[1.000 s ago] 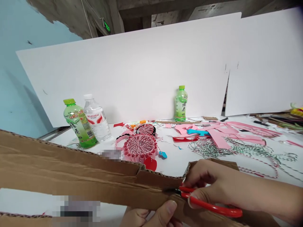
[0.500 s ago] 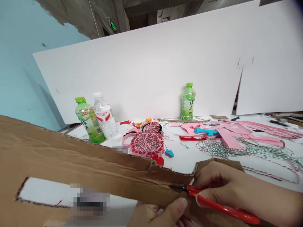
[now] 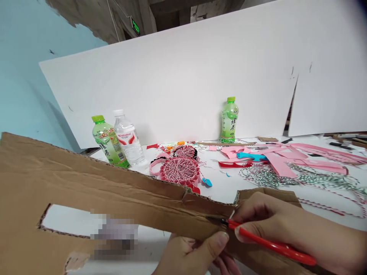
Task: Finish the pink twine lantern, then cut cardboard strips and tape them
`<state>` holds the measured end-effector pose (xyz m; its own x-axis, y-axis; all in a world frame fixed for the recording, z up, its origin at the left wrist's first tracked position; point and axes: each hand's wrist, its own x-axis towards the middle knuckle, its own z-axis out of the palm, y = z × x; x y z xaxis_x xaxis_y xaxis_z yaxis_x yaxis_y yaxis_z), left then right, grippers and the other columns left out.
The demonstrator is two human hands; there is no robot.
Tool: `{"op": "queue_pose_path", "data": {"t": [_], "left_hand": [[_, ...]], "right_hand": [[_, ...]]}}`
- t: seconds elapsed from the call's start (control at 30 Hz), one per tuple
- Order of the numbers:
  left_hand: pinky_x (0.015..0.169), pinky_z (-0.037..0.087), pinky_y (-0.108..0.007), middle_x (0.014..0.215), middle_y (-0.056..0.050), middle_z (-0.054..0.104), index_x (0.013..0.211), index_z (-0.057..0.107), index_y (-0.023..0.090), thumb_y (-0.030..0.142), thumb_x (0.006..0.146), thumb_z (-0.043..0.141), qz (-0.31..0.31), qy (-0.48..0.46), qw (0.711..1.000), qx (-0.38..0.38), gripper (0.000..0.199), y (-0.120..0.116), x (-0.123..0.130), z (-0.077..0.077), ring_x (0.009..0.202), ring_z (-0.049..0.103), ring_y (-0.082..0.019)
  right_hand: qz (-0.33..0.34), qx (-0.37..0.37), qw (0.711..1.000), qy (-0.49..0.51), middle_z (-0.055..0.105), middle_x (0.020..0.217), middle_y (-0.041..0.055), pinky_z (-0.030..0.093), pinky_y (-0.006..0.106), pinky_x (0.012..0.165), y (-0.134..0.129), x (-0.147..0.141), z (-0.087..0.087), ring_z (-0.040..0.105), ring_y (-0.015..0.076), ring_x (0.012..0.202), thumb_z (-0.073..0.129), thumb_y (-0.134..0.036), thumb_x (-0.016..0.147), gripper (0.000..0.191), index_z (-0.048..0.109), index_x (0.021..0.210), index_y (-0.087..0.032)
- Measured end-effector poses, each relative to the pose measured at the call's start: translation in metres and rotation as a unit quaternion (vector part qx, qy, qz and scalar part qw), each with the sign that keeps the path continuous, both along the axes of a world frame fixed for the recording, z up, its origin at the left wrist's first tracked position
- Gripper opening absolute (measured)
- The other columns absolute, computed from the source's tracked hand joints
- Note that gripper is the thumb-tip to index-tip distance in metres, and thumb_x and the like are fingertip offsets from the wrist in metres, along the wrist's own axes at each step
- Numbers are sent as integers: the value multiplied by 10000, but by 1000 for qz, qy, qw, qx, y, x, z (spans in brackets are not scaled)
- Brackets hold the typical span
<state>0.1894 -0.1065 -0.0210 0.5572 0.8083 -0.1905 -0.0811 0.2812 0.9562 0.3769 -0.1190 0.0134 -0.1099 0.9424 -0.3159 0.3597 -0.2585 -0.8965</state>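
Note:
A large sheet of brown cardboard (image 3: 120, 187) fills the lower left, with a rectangular hole cut through it and a notched upper edge. My left hand (image 3: 197, 252) pinches the lower edge of its narrow strip, thumb on top. In my right hand (image 3: 266, 214) are scissors with red handles (image 3: 272, 244). Their dark blades lie along the strip, just above my left thumb; part of the blades is hidden by the cardboard. Behind the sheet lies a round coil of red-and-white twine (image 3: 180, 170) edged with pink paper loops.
Two bottles, one of green tea (image 3: 109, 143) and one of clear water (image 3: 129, 139), stand at the back left. Another green tea bottle (image 3: 229, 122) is by the white board (image 3: 183, 84). Pink strips (image 3: 281, 164) and green-and-white twine (image 3: 263, 176) lie to the right.
The left part of the cardboard has shifted a little right and its corner now shows. Both hands stay close to where they were, with the scissors still on the strip.

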Motion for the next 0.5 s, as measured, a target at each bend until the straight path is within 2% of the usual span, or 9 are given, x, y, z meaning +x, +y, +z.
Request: {"op": "queue_pose_path", "data": {"t": [0.17,0.27,0.37,0.43,0.5], "left_hand": [[505,451,-225,549,-41,657,589,703,128,612,642,722,11,39,997,60,487,6,0,0,470,573,-115],[515,451,-236,565,-38,679,575,707,153,608,701,674,53,48,992,105,473,7,-3,5,476,580,-124],[636,488,-261,526,-37,679,482,686,183,602,775,597,86,58,983,149,518,6,-6,13,549,620,-162],[713,491,-268,525,-53,693,453,690,191,592,802,568,79,70,978,178,546,4,-8,16,633,657,-194],[690,492,-271,549,-63,714,462,703,192,598,809,554,69,81,978,177,554,3,-9,17,638,662,-202]], "right_hand": [[81,48,996,1,615,710,30,393,281,631,1,3,8,512,189,713,699,-542,649,344,723,611,-201],[92,67,993,25,547,626,-1,348,271,589,5,7,10,453,156,639,707,-517,668,327,732,614,-196],[82,53,995,33,453,511,-30,289,274,547,9,10,8,372,133,564,761,-500,607,313,728,572,-190],[53,44,997,35,550,546,-16,335,287,585,9,10,6,442,152,594,782,-501,569,295,744,599,-211],[26,57,998,24,669,673,15,404,307,657,7,8,4,548,187,691,761,-537,575,311,748,643,-234]]}}
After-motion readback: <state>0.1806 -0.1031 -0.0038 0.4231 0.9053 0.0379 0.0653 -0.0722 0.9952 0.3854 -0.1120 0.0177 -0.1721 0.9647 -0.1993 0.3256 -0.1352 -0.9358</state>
